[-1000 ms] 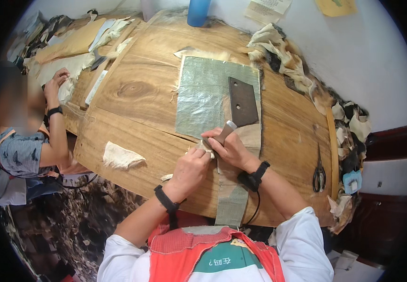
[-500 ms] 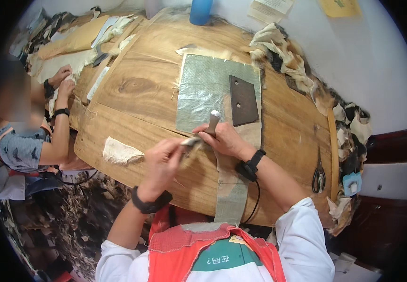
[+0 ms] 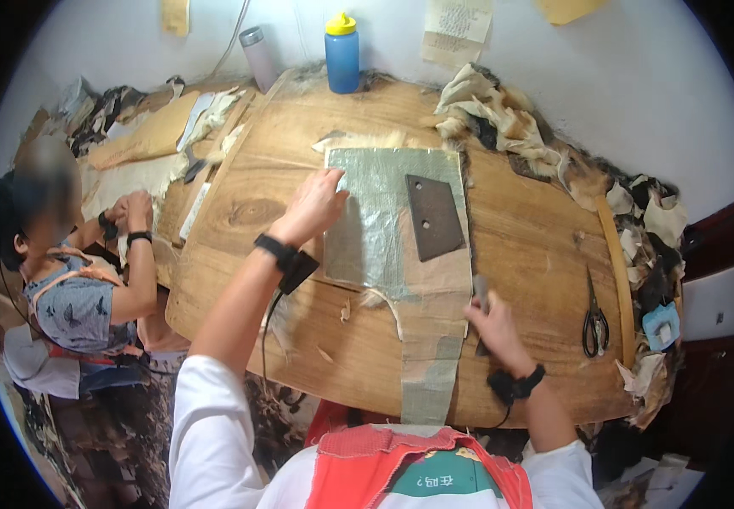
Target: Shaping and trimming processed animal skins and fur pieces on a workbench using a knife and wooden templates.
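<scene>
My left hand [image 3: 312,204] hovers over the left edge of a shiny green woven sheet [image 3: 363,182], fingers loosely bent and a little apart, nothing visible in them. My right hand [image 3: 499,329] is closed round a small tool with a greyish handle [image 3: 480,290], just right of the sheet. The tool's working end is unclear under the hand. A dark flat plate [image 3: 435,216] with two holes lies slanted on the sheet's right part. Strips of tan and green tape [image 3: 431,373] run from the sheet to the table's near edge. Pale fur [image 3: 380,299] shows along the sheet's lower edge.
Black-handled scissors [image 3: 594,327] lie at the right of the wooden table [image 3: 537,254]. Hide scraps [image 3: 503,110] heap along the far right edge. A blue bottle [image 3: 342,64] and a grey flask [image 3: 257,59] stand at the back. A co-worker [image 3: 87,280] works at the left.
My left hand has left the furry scrap it pinched and moved up over the sheet. The right hand has moved right and nearer, still with the tool. The view has tilted up.
</scene>
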A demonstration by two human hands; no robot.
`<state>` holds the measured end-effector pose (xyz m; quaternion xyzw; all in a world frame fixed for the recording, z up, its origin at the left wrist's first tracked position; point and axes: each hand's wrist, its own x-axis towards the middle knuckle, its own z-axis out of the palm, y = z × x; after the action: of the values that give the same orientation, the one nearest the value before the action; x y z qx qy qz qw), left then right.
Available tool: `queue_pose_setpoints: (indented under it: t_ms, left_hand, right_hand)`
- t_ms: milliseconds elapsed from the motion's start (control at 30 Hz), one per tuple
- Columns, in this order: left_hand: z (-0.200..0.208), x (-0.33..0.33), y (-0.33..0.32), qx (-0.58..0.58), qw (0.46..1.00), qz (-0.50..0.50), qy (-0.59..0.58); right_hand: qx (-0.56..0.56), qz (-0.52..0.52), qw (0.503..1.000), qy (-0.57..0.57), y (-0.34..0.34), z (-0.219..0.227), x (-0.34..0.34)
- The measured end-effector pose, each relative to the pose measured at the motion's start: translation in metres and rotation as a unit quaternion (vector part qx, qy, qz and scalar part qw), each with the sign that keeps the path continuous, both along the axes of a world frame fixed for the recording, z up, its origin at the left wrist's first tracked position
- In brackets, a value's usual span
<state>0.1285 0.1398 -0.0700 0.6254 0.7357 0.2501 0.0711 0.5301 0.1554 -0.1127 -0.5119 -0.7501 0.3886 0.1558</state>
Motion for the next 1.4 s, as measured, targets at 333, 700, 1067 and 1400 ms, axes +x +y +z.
queue_pose_setpoints:
  t_ms: [333, 700, 1067, 1400]
  left_hand:
    - [-0.049, -0.054, 0.097, -0.017, 0.994, 0.056, 0.088]
    - [-0.008, 0.004, -0.045, -0.263, 0.963, -0.02, -0.047]
    - [-0.035, 0.113, -0.07, -0.112, 0.969, -0.215, 0.053]
    - [-0.074, 0.146, -0.062, -0.052, 0.985, -0.165, -0.009]
  right_hand:
    - [-0.114, -0.061, 0.986, -0.1, -0.044, 0.013, -0.012]
    - [0.027, 0.041, 0.932, -0.358, 0.096, 0.07, 0.074]
    - [0.232, 0.173, 0.934, -0.207, 0.091, 0.039, -0.093]
    - [0.173, 0.164, 0.964, -0.122, 0.104, 0.023, -0.095]
